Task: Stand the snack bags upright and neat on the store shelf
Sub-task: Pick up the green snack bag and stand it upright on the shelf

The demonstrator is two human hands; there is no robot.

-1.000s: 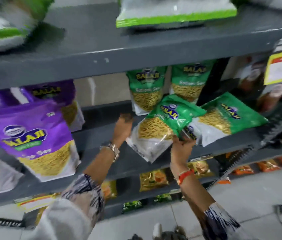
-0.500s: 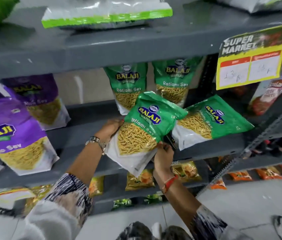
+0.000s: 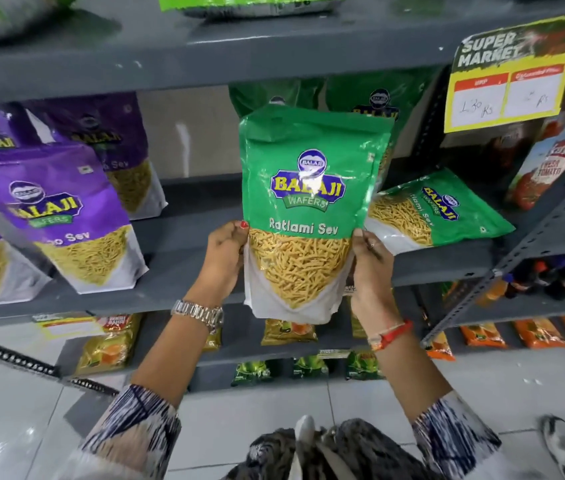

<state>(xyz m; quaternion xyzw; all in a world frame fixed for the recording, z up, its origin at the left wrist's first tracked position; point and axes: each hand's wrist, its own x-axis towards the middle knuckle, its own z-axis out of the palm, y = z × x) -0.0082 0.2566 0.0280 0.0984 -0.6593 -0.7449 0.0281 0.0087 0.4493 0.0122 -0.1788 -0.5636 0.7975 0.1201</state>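
Observation:
I hold a green Ratlami Sev bag [image 3: 308,209] upright in front of the grey shelf [image 3: 184,271], its bottom below the shelf's front edge. My left hand [image 3: 223,258] grips its left side and my right hand [image 3: 371,261] grips its right side. Another green bag [image 3: 436,213] lies flat on the shelf just to the right. Two more green bags [image 3: 378,102] stand at the back, mostly hidden behind the held one. Purple Balaji bags [image 3: 66,216] stand leaning on the left part of the same shelf.
A yellow price sign [image 3: 509,74] hangs from the upper shelf at the right. A slanted metal brace [image 3: 530,233] crosses at the right, with a tomato snack bag [image 3: 544,168] behind it. Lower shelves hold small yellow, green and orange packets [image 3: 288,330]. The shelf has bare space between the purple and green bags.
The green bag went from tilted and lying on the shelf to upright between both hands. My left hand moved from the shelf onto the bag's left side. The camera view shifted right.

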